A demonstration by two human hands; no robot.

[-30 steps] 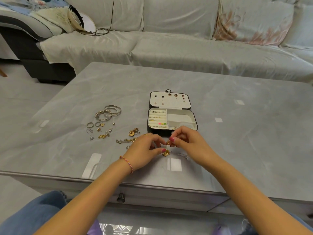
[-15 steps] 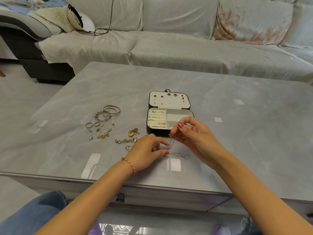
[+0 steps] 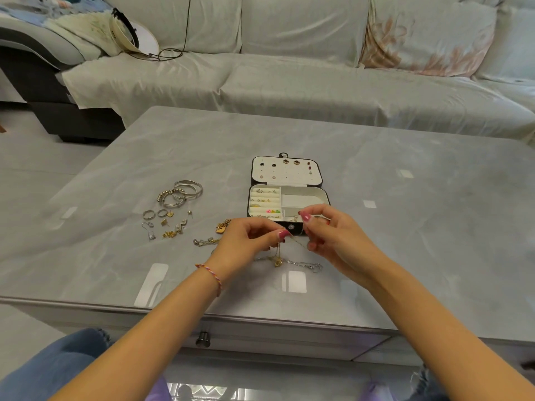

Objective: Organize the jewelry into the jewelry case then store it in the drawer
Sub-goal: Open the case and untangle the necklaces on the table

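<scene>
Head view: gold necklace [image 3: 293, 240] pinched between both hands' fingers [image 3: 282, 234].

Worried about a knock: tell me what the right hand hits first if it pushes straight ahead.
Probably the jewelry case: the right hand sits just before its front wall, pinching a gold necklace. Depth is unclear; raised, it may pass over.

The right hand [image 3: 333, 235] hides the jewelry case's [image 3: 289, 198] near right corner; the chain's clasp, perhaps pinched there, is too fine to tell.
</scene>
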